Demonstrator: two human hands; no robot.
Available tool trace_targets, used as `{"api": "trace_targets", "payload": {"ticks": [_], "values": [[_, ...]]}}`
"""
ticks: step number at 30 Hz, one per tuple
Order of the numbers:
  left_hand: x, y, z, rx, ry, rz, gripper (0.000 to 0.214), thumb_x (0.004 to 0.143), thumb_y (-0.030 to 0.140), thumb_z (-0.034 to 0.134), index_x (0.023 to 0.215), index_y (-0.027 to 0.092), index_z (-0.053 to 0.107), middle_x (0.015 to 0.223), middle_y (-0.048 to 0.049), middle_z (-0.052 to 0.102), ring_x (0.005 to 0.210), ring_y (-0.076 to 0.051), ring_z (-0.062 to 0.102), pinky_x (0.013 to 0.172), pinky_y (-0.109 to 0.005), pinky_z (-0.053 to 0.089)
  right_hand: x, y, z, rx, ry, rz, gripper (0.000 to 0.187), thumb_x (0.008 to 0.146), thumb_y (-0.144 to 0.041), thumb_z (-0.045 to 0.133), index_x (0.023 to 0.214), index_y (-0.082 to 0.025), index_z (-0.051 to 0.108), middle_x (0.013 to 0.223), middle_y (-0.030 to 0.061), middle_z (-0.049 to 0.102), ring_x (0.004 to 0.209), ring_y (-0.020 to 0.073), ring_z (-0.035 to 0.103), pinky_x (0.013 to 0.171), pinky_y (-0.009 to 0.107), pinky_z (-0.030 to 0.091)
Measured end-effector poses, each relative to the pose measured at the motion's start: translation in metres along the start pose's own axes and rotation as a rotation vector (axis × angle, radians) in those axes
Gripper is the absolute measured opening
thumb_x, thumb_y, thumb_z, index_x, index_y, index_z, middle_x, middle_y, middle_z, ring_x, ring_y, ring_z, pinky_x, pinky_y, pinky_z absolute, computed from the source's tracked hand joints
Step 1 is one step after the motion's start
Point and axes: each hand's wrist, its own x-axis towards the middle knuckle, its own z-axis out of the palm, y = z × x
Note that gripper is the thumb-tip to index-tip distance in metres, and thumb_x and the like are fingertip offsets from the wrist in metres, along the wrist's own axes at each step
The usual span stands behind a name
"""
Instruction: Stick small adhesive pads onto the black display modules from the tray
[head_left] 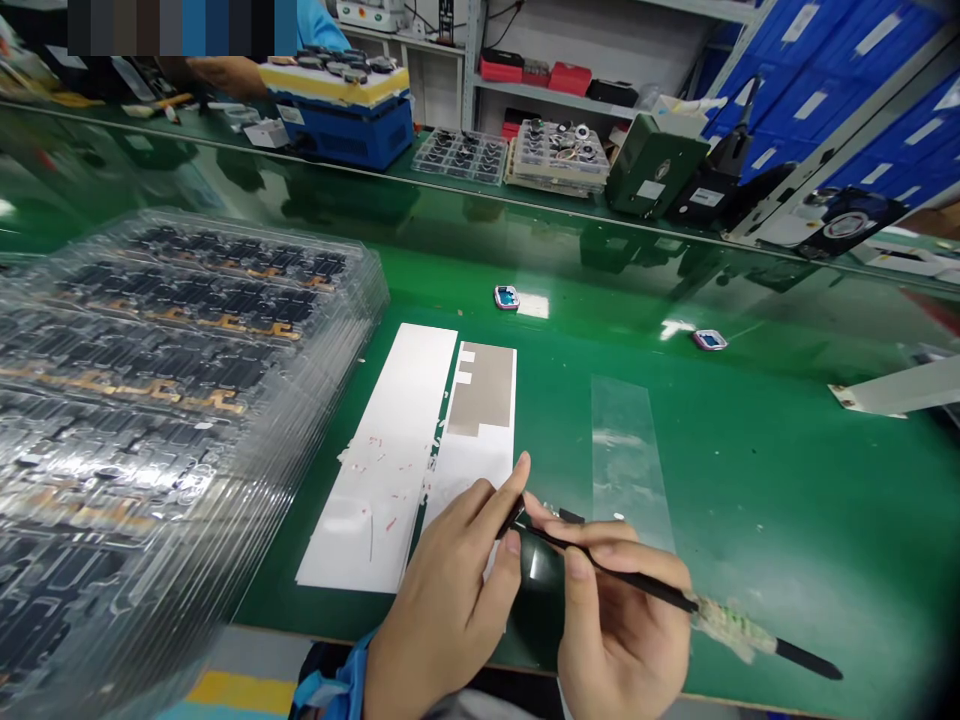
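My left hand [442, 610] pinches a small black part [514, 519] between thumb and forefinger, low over the green mat [750, 500]. My right hand [619, 625] grips a slim black pen-like tool [637, 573], its shaft wrapped in a strip of greenish tape [724, 625]. The tool's tip reaches the small black part. Just above the tool lies or hangs a tiny dark piece [570, 516], too small to make out. Behind my hands are a white sheet [382, 470] speckled with red bits and a second white sheet [469, 470] bearing a grey film [480, 388].
Stacked clear trays [172, 400] of black parts with gold-coloured strips fill the left. A transparent film strip [626, 460] and two small pink-rimmed pieces [506, 297] lie on the mat. A co-worker's arm [221, 75] reaches beside a blue machine [345, 125] beyond the bench.
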Motion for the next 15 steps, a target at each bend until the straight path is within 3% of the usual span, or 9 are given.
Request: {"api": "trace_targets", "payload": {"ticks": [5, 12, 15], "values": [[-0.0017, -0.0008, -0.0005, -0.009, -0.001, 0.011, 0.054, 0.100, 0.021, 0.031, 0.153, 0.030, 0.025, 0.117, -0.0086, 0.057, 0.103, -0.024, 0.055, 0.091, -0.043, 0.048, -0.0003, -0.0007, -0.0013, 0.003, -0.019, -0.016, 0.024, 0.090, 0.002, 0.050, 0.098, -0.020, 0.053, 0.086, 0.0025, 0.067, 0.094, 0.0171, 0.071, 0.085, 0.040, 0.065], [-0.0013, -0.0002, -0.0009, -0.026, -0.012, 0.004, 0.054, 0.100, 0.021, 0.030, 0.153, 0.032, 0.026, 0.116, -0.0074, 0.058, 0.104, -0.024, 0.056, 0.092, -0.042, 0.048, 0.0031, -0.0032, 0.0047, -0.025, -0.013, -0.017, 0.022, 0.090, 0.000, 0.051, 0.097, -0.020, 0.053, 0.086, 0.0021, 0.068, 0.091, 0.0168, 0.072, 0.083, 0.039, 0.065], [0.0014, 0.0010, -0.0013, -0.024, 0.010, 0.003, 0.052, 0.100, 0.023, 0.034, 0.151, 0.029, 0.032, 0.112, -0.0085, 0.061, 0.103, -0.024, 0.057, 0.092, -0.042, 0.048, 0.0006, -0.0017, 0.0008, -0.028, 0.064, -0.011, 0.018, 0.089, -0.004, 0.055, 0.095, -0.020, 0.054, 0.084, 0.0023, 0.069, 0.084, 0.0168, 0.072, 0.076, 0.035, 0.065]]}}
